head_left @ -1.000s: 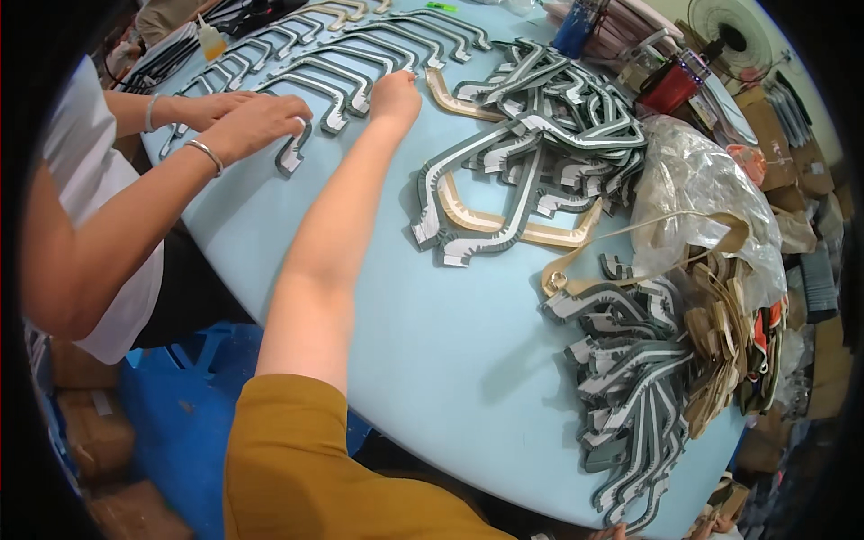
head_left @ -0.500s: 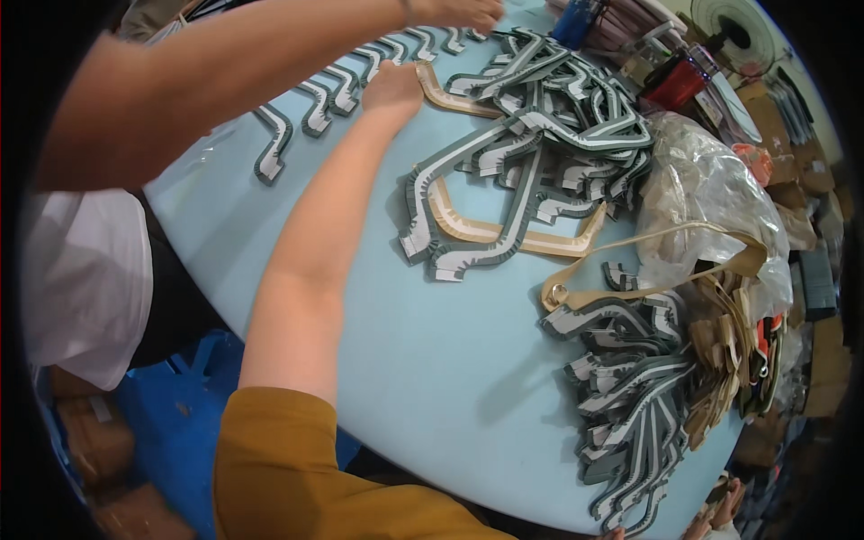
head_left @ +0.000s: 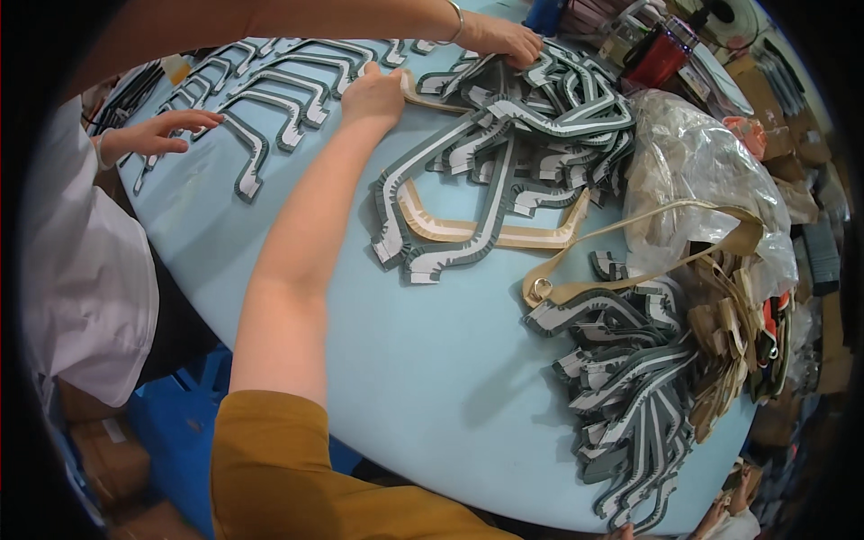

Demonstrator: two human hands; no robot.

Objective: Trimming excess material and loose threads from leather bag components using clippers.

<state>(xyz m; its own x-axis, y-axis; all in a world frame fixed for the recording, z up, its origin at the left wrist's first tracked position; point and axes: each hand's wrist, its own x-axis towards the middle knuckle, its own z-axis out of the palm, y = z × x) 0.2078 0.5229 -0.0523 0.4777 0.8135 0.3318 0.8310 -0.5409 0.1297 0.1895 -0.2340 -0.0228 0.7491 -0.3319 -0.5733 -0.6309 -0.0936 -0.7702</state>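
Observation:
My left hand reaches to the upper middle, fingers curled among strip ends beside a beige piece; what they grip is hidden. Bent grey strips with white bands lie spaced in rows left of it. To its right is a tangled heap of similar grey strips, with a beige U-shaped strip partly beneath. A co-worker's hand is on that heap, while their other hand hovers by the rows, fingers apart. My right hand is not visible.
The pale blue table also carries a bunch of grey strips, a beige strap, a plastic bag and a red cylindrical container. Small fingers of someone nearby show at lower right. Cardboard boxes stand below.
The co-worker's arm has swung from the left rows across the top to the heap, where the hand has lowered. My left hand remains near the far strip ends as the view shifts slightly.

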